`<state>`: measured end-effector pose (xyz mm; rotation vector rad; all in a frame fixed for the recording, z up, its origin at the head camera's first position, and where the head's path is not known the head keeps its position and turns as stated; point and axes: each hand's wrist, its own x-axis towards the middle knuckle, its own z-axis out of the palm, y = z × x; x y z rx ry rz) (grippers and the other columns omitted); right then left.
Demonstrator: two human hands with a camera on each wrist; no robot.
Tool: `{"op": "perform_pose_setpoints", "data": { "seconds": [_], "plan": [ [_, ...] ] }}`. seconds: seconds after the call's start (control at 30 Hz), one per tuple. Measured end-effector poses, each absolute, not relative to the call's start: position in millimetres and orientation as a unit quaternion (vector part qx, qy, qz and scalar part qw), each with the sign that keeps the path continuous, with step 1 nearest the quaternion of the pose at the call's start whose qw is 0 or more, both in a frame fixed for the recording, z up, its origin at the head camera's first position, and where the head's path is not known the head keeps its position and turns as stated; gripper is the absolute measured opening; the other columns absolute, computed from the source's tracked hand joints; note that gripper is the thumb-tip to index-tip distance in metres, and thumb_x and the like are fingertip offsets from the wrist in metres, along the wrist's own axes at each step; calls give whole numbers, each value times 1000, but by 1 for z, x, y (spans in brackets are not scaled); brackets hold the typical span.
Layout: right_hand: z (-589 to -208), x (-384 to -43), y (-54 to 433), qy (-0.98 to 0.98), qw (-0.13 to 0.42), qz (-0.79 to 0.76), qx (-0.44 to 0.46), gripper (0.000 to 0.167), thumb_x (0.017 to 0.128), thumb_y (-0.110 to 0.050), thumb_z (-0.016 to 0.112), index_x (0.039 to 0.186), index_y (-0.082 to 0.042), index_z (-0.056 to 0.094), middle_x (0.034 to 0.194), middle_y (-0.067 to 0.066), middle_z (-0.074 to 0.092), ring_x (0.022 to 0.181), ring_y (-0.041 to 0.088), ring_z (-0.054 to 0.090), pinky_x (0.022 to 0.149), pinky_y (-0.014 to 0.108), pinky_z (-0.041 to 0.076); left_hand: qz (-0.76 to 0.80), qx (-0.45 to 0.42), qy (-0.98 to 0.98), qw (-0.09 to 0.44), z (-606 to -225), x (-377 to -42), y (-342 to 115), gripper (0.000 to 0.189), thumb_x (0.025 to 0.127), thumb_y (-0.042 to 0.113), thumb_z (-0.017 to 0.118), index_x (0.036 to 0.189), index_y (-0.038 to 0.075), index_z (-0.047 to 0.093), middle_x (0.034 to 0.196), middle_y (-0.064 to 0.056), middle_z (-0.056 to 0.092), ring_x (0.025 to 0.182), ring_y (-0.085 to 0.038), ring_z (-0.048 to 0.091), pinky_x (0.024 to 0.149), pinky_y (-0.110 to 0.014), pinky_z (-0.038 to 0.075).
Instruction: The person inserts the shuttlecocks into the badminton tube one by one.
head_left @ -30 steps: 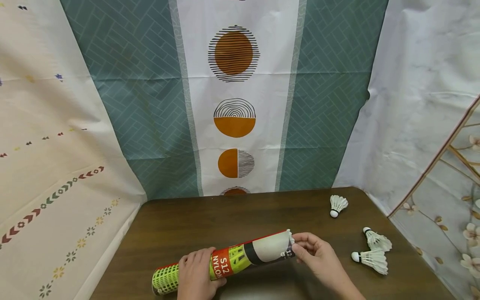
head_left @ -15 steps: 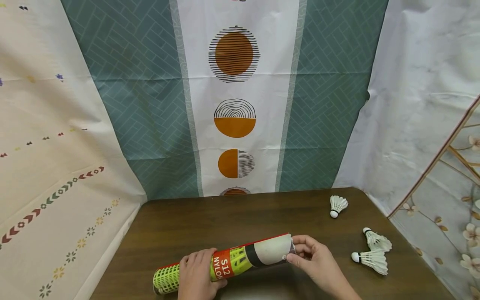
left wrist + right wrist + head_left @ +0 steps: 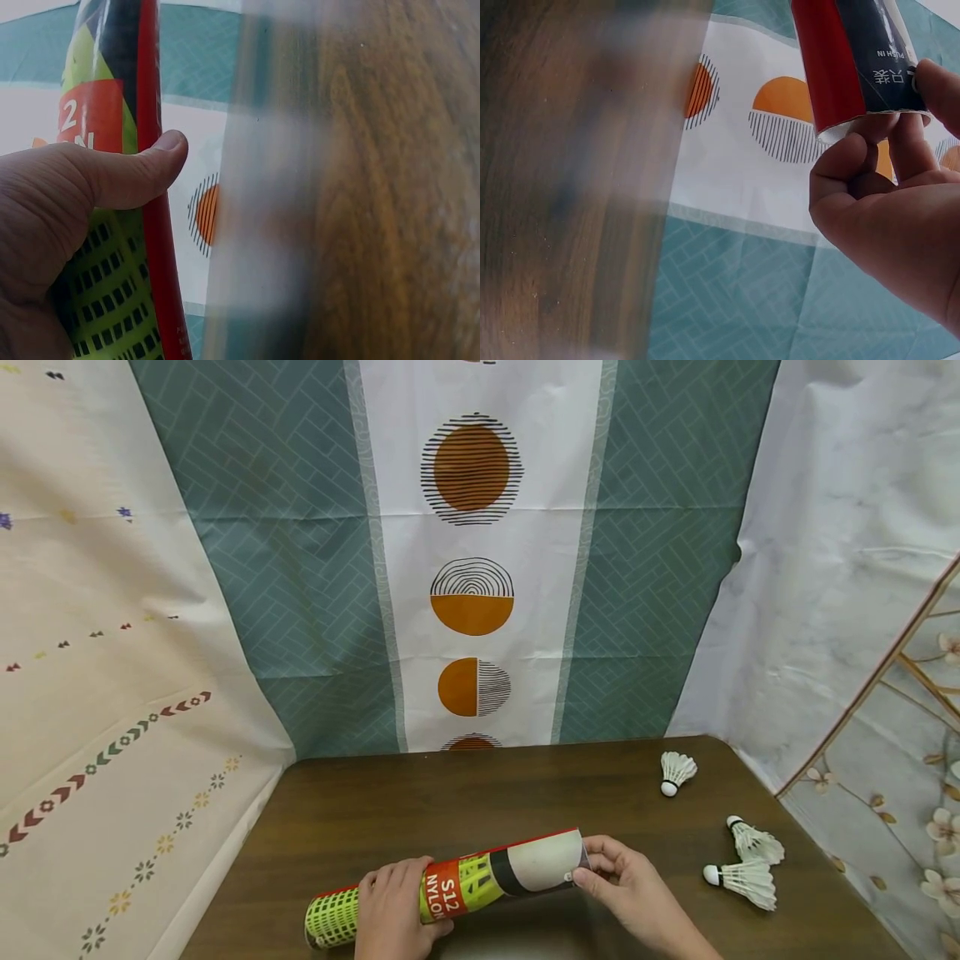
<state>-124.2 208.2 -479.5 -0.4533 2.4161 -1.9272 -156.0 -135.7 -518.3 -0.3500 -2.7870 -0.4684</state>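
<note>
A shuttlecock tube (image 3: 447,890), printed red, yellow-green and black with a white end, is held slantwise above the brown table (image 3: 360,814). My left hand (image 3: 393,906) grips its left half, the thumb (image 3: 139,172) across the tube in the left wrist view. At the raised right end is my right hand (image 3: 633,893). In the right wrist view, its thumb (image 3: 939,94) touches the outside of the tube (image 3: 855,64) near the rim, and curled fingers reach into the opening. What lies inside the tube is hidden.
Two white shuttlecocks lie close together at the right: a nearer one (image 3: 750,882) and one behind it (image 3: 756,843). Another shuttlecock (image 3: 678,768) lies near the back right corner. Patterned cloths hang behind the table (image 3: 495,527) and at both sides.
White feather tips that showed at the tube's right end one second ago have gone from view inside it. My right hand has shifted slightly left at the rim; my left hand keeps its grip.
</note>
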Motion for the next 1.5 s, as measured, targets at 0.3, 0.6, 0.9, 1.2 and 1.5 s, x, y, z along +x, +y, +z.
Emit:
{"op": "perform_pose_setpoints", "data": {
  "seconds": [0.3,0.6,0.9,1.2,1.5],
  "plan": [
    [-477,-124,210,772,51,-619,-137,42,106,-19,68,139,5,58,121,16,78,99,0,68,84,23,57,-162,-129,-967,150,-521,-156,-139,91,51,48,107,128,19,67,118,-3,74,107,-30,65,96,-62,48],
    [-470,-114,231,802,29,-592,-76,43,106,-24,68,139,3,60,117,9,80,103,2,73,86,23,59,-156,-122,-969,147,-521,-155,-141,91,51,48,107,127,19,67,117,-3,74,106,-31,65,96,-62,48],
    [-470,-104,285,844,-97,-527,30,36,107,-23,68,135,-2,65,104,-16,78,92,-2,71,76,22,58,-155,-122,-970,143,-522,-155,-141,91,51,49,107,127,19,68,117,-4,74,106,-31,66,96,-62,48],
    [-473,-98,361,885,-61,-444,129,63,108,-51,59,150,-3,57,124,-10,73,93,-19,59,77,20,56,-155,-116,-971,139,-521,-157,-139,91,51,49,106,128,19,67,118,-4,74,108,-31,66,97,-62,48],
    [-492,-109,390,927,-61,-339,151,71,107,-53,60,151,3,53,135,38,65,93,25,77,70,38,56,-151,-124,-971,137,-522,-157,-138,91,51,50,106,128,19,67,117,-3,73,107,-31,66,97,-62,48]
  ]
}}
